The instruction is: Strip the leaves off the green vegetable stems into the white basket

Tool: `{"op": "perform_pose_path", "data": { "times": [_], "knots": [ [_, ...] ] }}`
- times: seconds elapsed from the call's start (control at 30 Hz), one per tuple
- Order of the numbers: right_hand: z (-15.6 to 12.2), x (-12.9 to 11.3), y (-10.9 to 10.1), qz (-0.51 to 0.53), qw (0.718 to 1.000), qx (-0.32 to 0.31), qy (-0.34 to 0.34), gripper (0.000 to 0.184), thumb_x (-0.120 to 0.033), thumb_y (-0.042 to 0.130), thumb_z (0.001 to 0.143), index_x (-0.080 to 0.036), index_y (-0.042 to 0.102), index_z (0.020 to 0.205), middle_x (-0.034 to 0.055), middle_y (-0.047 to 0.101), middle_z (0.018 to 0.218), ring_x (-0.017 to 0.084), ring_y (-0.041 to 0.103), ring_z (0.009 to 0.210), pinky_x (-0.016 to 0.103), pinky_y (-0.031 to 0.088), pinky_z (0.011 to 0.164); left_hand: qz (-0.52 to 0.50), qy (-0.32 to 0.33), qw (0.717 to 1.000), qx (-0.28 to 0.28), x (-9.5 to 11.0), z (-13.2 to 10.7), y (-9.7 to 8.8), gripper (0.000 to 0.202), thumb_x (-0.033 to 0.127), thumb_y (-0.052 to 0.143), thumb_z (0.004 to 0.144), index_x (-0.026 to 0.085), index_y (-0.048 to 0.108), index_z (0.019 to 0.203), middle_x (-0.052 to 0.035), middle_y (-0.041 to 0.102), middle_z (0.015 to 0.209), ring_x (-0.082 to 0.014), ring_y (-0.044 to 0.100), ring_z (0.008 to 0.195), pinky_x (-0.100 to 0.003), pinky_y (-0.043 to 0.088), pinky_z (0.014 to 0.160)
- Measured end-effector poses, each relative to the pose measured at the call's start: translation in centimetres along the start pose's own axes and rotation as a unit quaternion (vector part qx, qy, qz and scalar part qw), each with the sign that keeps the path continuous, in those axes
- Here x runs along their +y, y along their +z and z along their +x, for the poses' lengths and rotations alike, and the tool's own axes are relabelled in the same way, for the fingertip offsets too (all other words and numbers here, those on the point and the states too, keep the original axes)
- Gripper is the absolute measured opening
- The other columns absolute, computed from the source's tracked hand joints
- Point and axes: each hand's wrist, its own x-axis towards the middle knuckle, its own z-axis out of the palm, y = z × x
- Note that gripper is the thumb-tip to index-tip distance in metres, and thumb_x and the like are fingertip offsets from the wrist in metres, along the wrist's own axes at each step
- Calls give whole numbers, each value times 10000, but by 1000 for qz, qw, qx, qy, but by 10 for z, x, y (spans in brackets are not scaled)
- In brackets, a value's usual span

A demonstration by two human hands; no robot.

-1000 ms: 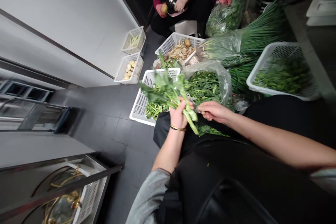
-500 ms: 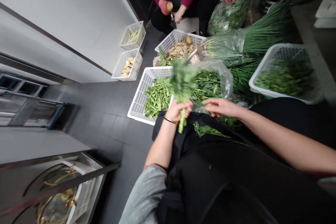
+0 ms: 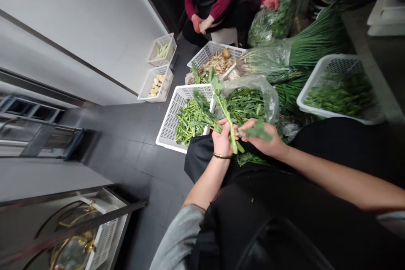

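My left hand is closed around a thin bunch of leafy green stalks, leaves pointing away from me over the white basket that holds trimmed greens. My right hand sits just beside it, fingers pinched on a green leaf from the bunch. Both hands hover above my black apron, where a few loose leaf scraps lie. A clear plastic bag of leafy greens stands open right behind my hands.
A person in red sleeves squats at the far end by a basket of peelings. Bundled green chives, another basket of greens and two small baskets line the dark floor. A steel rack is near left.
The bunch in my left hand swung upright and now tilts left again, looking thinner. My right hand moved in from open beside the bunch and pinched a leaf.
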Motion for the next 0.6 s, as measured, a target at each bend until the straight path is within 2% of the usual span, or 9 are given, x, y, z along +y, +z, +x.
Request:
{"op": "perform_pose_path", "data": {
  "times": [0.07, 0.17, 0.27, 0.33, 0.43, 0.53, 0.6],
  "knots": [
    [3, -7, -3, -52, 999, -1, 2, 255, -419, 686, 687, -172, 633, 718, 32, 644, 629, 146, 599, 544, 269, 504, 550, 20, 5, 1000, -11, -1, -1, 2, 442, 397, 754, 636, 161, 544, 946, 10, 613, 642, -90, 536, 433, -194, 399, 385],
    [20, -14, -8, -80, 995, -2, 52, 269, -410, 711, 656, -164, 603, 653, 17, 595, 514, 145, 559, 458, 267, 469, 477, 73, 10, 997, -11, -3, -5, 3, 404, 344, 792, 592, 156, 566, 870, 20, 596, 632, -84, 535, 462, -203, 418, 429],
    [26, -12, -6, -75, 994, -1, 79, 273, -421, 691, 674, -169, 593, 634, 33, 596, 527, 162, 568, 474, 297, 483, 508, 54, 3, 999, -4, -2, -9, 5, 359, 309, 803, 575, 156, 550, 778, 45, 546, 569, -60, 487, 439, -194, 395, 435],
    [19, -7, -4, -77, 996, 15, 42, 278, -445, 651, 712, -181, 588, 651, 52, 629, 611, 185, 608, 574, 321, 508, 596, 4, -30, 999, -23, -1, -11, 7, 381, 329, 796, 580, 164, 542, 812, 47, 541, 568, -60, 474, 429, -198, 384, 426],
    [4, -2, -5, -133, 990, 16, -52, 259, -457, 599, 766, -209, 579, 693, 54, 649, 745, 201, 617, 755, 332, 500, 737, -27, -75, 995, -52, 1, -14, 8, 408, 348, 792, 578, 167, 541, 844, 39, 547, 579, -66, 478, 435, -206, 382, 430],
    [-9, -7, -9, -187, 978, -19, -86, 249, -456, 570, 792, -229, 578, 691, 50, 632, 766, 198, 591, 783, 334, 484, 762, -34, -90, 994, -50, 3, -13, 8, 411, 321, 805, 557, 170, 534, 828, 53, 524, 568, -64, 475, 435, -206, 371, 437],
    [-17, -12, -10, -181, 976, -58, -103, 254, -451, 591, 776, -230, 573, 651, 58, 622, 778, 194, 580, 772, 335, 478, 755, -50, -82, 995, -30, 5, -10, 7, 408, 302, 807, 554, 177, 525, 822, 67, 511, 574, -56, 471, 440, -202, 365, 452]
  ]
}}
